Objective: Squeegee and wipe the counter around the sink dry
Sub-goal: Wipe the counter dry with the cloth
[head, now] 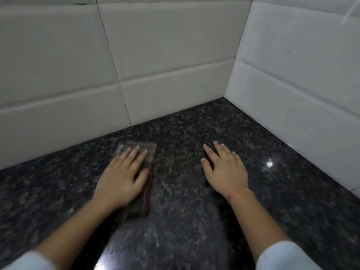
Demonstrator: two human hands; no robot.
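Both flat on counter (194, 221), L hand (121, 176) at 9 o'clock, straight fingers pressing cloth (150, 151), R hand (226, 170) at 3 o'clock, fingers spread, empty.

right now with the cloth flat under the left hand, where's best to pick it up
Probably pinch the cloth along its bare right edge, the dark red strip, coming from the right over open counter. It lies flat and thin, and the left hand covers most of the rest.
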